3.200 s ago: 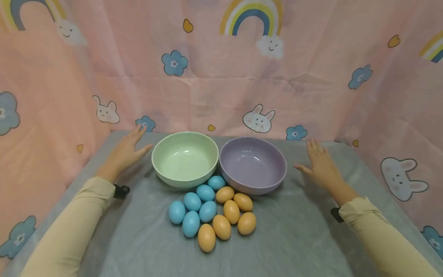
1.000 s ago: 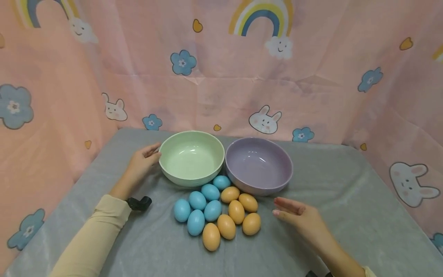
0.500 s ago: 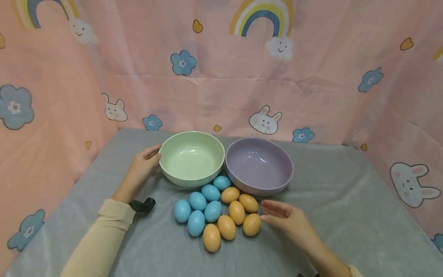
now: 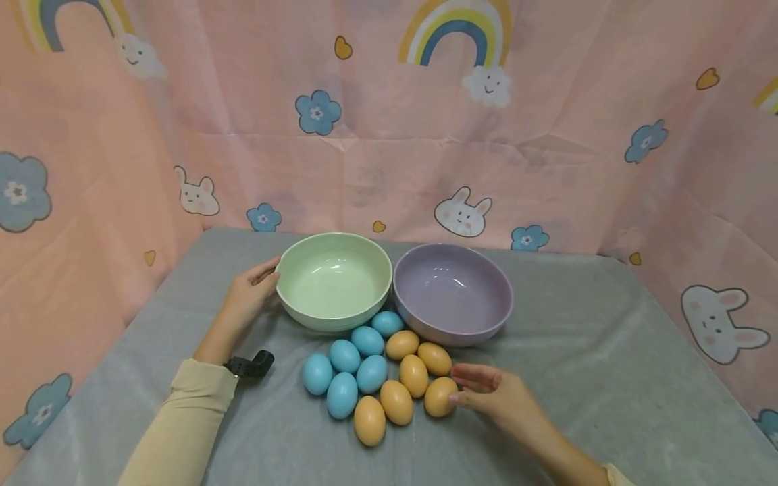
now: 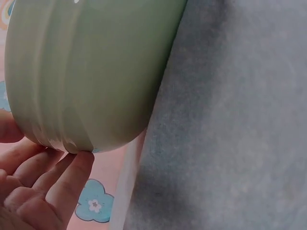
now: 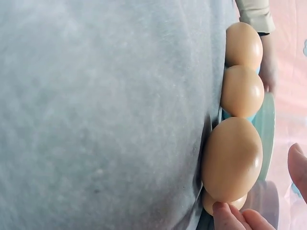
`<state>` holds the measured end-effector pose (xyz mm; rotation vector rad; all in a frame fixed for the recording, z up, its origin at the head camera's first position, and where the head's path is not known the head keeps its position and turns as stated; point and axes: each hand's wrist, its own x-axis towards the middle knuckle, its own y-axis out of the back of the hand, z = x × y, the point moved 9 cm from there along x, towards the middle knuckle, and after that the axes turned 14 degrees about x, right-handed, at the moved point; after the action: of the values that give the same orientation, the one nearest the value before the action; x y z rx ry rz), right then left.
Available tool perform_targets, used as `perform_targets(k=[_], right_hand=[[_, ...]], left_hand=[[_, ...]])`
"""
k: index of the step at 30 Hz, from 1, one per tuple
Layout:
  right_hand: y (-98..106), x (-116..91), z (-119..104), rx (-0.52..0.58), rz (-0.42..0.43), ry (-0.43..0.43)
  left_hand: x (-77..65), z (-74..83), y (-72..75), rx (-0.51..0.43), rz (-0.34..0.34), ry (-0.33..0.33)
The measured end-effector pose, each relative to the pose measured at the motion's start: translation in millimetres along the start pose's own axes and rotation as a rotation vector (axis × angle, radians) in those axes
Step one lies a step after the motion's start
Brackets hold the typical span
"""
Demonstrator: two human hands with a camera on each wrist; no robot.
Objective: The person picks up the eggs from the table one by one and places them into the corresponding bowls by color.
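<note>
My left hand touches the outer left wall of a green bowl. In the left wrist view its fingers lie nearly straight against the ridged outside of the bowl. My right hand is at the rightmost orange egg, thumb and fingers apart on its right side. Fingertips meet the lower end of that egg in the right wrist view, while one digit stands off from it. Several orange eggs and several blue eggs lie in a cluster.
A purple bowl stands right of the green one, close against it, behind the eggs. Grey cloth covers the table. A pink printed curtain encloses the back and sides.
My right hand has come in leftward from the right side to the rightmost orange egg. My left hand has moved onto the green bowl's side and stayed there.
</note>
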<state>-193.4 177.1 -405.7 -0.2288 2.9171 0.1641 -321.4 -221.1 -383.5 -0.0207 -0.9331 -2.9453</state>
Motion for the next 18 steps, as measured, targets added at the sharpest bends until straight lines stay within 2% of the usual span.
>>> perform_targets(k=[4, 12, 18], right_hand=[[0.3, 1.1, 2.2, -0.007, 0.014, -0.018], [-1.6, 1.9, 7.3, -0.086, -0.012, 0.0], [-3.3, 2.1, 9.0, -0.086, -0.009, 0.008]], left_hand=[[-1.4, -0.8, 0.7, 0.011, -0.006, 0.006], [-3.1, -1.6, 0.7, -0.026, -0.013, 0.011], [-2.3, -1.9, -1.6, -0.05, -0.017, 0.012]])
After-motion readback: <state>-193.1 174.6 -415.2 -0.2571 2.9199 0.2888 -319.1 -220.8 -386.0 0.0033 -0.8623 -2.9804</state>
